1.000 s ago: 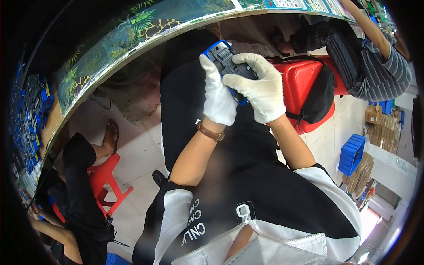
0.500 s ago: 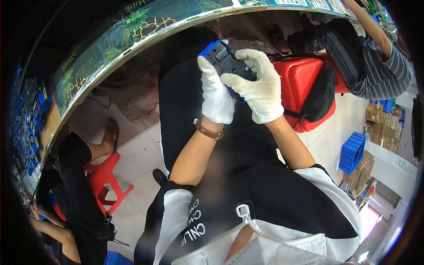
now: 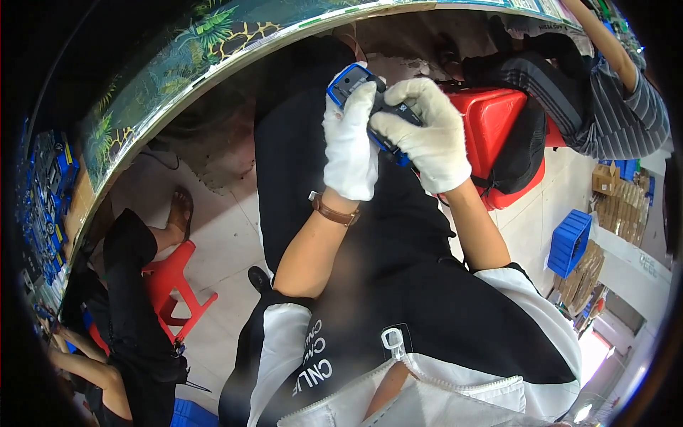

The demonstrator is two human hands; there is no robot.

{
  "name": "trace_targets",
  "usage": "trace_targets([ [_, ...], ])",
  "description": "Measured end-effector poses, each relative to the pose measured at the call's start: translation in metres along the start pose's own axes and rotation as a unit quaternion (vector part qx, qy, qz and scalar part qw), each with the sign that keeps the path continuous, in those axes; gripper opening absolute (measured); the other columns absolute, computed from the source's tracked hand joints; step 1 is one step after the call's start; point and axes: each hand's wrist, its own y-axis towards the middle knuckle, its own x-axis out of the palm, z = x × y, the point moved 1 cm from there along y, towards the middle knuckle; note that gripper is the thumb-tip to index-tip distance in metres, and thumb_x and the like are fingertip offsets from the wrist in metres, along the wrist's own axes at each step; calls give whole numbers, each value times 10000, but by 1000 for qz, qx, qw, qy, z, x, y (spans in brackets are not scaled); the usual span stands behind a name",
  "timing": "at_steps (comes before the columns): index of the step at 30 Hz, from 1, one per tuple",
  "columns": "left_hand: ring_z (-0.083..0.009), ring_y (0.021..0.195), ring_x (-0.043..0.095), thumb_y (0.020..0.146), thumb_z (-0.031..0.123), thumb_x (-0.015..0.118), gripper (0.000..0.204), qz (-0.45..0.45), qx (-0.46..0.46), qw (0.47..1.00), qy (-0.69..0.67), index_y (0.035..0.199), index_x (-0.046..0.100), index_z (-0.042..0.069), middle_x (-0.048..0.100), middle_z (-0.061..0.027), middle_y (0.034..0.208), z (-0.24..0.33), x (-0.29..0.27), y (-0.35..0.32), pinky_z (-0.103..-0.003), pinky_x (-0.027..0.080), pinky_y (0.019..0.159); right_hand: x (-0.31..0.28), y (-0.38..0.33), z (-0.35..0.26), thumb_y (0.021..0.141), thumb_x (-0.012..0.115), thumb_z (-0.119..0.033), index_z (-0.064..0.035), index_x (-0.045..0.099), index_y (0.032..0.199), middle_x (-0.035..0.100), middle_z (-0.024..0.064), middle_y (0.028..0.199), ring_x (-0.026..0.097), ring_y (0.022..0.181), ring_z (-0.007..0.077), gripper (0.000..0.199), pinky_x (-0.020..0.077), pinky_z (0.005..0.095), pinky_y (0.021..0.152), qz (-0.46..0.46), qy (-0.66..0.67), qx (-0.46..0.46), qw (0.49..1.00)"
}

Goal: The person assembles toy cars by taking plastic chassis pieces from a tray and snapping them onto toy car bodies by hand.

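Observation:
A black handheld plastic device with a blue rim (image 3: 348, 82) is held above my lap, tilted with its upper end to the left. White gloves cover both hands. My left hand (image 3: 348, 153) wraps around the device's left side, the thumb laid across its face. My right hand (image 3: 432, 135) pinches its lower right end between thumb and bent fingers. The gloves hide much of its middle and underside.
A patterned table edge (image 3: 178, 85) curves ahead, with several blue and black devices (image 3: 53, 185) at far left. A red stool (image 3: 174, 288) and a seated person are at left. At right are a red seat (image 3: 487, 117), another person and a blue crate (image 3: 570, 243).
My left thumb has moved from the device's left edge onto its face. My right hand has shifted slightly right and down, and the device has turned slightly.

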Motion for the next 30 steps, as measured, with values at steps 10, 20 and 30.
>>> trace_targets([
  [10, -141, 843, 607, 977, 631, 392, 630, -9, -26, 1000, 3, 1174, 555, 55, 609, -41, 941, 14, 4, -3, -286, 508, 794, 3, -6, 3, 821, 693, 63, -49, 598, 933, 617, -8, 859, 559, 762, 41, 185, 463, 197, 643, -19, 151, 88, 984],
  [20, -189, 791, 615, 974, 506, 482, 468, 26, -47, 997, -56, 968, 614, 57, 625, -59, 854, 14, 3, -2, -321, 518, 751, 5, -10, 16, 846, 649, 68, -39, 608, 867, 640, 0, 862, 571, 764, 57, 116, 485, 213, 692, -29, 168, 66, 983],
  [30, -189, 798, 627, 959, 542, 467, 501, 107, -30, 994, 20, 916, 642, 74, 652, -53, 827, 5, -2, -3, -317, 492, 800, 10, -12, 5, 824, 672, 49, -36, 638, 906, 644, 3, 842, 565, 721, 50, 123, 469, 205, 618, 22, 120, 139, 983],
])
